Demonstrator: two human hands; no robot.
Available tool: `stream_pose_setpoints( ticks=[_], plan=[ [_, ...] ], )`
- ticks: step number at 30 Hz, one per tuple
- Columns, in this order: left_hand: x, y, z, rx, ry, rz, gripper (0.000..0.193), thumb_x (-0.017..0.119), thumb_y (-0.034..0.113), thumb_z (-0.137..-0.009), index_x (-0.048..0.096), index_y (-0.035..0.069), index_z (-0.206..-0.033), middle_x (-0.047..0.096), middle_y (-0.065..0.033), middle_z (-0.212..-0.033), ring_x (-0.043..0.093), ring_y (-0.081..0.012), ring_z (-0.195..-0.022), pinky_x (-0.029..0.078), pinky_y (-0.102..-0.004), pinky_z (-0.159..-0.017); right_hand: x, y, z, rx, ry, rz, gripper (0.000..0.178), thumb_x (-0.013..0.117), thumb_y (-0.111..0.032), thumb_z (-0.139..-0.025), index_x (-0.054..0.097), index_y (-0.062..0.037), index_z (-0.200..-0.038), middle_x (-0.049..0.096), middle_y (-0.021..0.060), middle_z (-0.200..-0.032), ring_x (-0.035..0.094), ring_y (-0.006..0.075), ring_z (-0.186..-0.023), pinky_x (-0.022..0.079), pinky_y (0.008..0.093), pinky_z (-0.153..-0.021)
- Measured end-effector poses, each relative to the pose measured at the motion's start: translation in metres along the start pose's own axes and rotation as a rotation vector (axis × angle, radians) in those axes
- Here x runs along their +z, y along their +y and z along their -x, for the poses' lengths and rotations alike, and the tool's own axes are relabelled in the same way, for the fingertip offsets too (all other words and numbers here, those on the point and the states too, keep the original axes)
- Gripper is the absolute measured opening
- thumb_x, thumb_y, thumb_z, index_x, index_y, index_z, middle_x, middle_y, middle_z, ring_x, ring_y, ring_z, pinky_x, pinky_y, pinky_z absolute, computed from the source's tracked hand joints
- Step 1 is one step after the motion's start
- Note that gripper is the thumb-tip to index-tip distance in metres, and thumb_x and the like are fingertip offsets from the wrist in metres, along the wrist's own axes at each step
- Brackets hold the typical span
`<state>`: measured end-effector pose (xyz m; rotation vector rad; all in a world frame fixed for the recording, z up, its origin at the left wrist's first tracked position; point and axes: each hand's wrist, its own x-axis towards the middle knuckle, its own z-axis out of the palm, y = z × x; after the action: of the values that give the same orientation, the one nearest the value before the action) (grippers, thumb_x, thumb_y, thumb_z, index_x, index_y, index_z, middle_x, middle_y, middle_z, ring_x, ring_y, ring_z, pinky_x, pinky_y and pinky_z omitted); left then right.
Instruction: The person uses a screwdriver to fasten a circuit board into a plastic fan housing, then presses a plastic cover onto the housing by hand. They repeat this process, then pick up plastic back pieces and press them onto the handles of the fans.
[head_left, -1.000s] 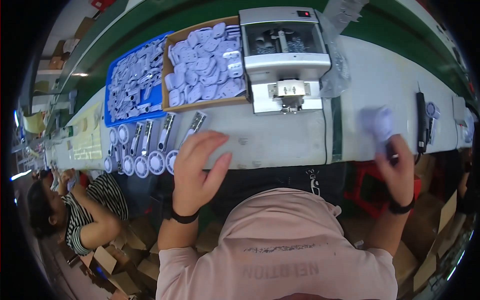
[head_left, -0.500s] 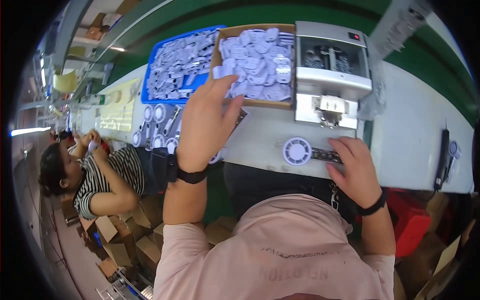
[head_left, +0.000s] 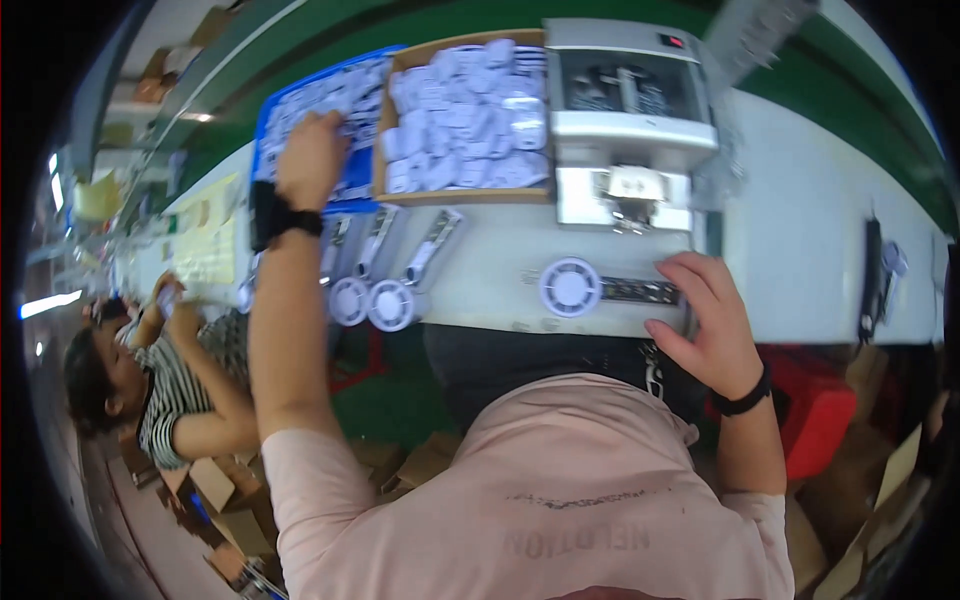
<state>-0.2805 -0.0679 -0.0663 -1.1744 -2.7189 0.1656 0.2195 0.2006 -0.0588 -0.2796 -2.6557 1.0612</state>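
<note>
A small white handheld fan (head_left: 571, 287) lies on the table before me, its round head to the left. Its opened handle (head_left: 638, 291) shows dark inner parts. My right hand (head_left: 712, 322) rests at the handle's end, thumb and fingers apart on either side of it. My left hand (head_left: 312, 160) reaches into the blue tray (head_left: 262, 128) of slim white plastic parts. Its fingertips are blurred among the parts, so whether it holds one is hidden. Right of that tray stands a cardboard box (head_left: 470, 196) full of white plastic shells (head_left: 465, 120).
A silver screw-feeding machine (head_left: 632, 130) stands behind the fan. More handheld fans (head_left: 392, 305) lie at the left on the table edge. A black electric screwdriver (head_left: 869, 280) lies far right beside another white piece (head_left: 893, 260). A co-worker in a striped shirt (head_left: 190, 400) sits at left.
My left hand has moved left from in front of the cardboard box to the blue tray, uncovering the fans at the table edge. My right hand stays by the fan handle. The view has shifted slightly.
</note>
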Motion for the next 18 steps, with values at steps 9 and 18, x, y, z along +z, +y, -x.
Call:
stream_pose_setpoints(
  ticks=[9, 18],
  plan=[
    [-0.103, 0.089, 0.106, -0.025, 0.097, 1.106, 0.034, 0.071, 0.003, -0.105, 0.071, 0.000, -0.140, 0.075, -0.0056, -0.113, 0.069, -0.0126, -0.099, 0.057, -0.0294, -0.087, -0.024, -0.016, 0.007, 0.046, 0.161, -0.100, 0.051, 0.087, -0.011, -0.083, 0.073, 0.0003, -0.131, 0.071, 0.0173, -0.124, 0.069, 0.0369, -0.114, 0.056, 0.0430, -0.101],
    [-0.098, 0.257, 0.193, 0.480, 0.106, 1.314, 0.034, 0.089, -0.001, -0.082, 0.073, 0.007, -0.111, 0.082, -0.0103, -0.116, 0.075, -0.0334, -0.101, 0.061, -0.0397, -0.086, 0.006, -0.039, -0.005, -0.133, -0.082, -0.351, 0.034, 0.088, -0.008, -0.089, 0.077, -0.0012, -0.120, 0.075, 0.0141, -0.100, 0.071, 0.0321, -0.085, 0.056, 0.0406, -0.076]
  ],
)
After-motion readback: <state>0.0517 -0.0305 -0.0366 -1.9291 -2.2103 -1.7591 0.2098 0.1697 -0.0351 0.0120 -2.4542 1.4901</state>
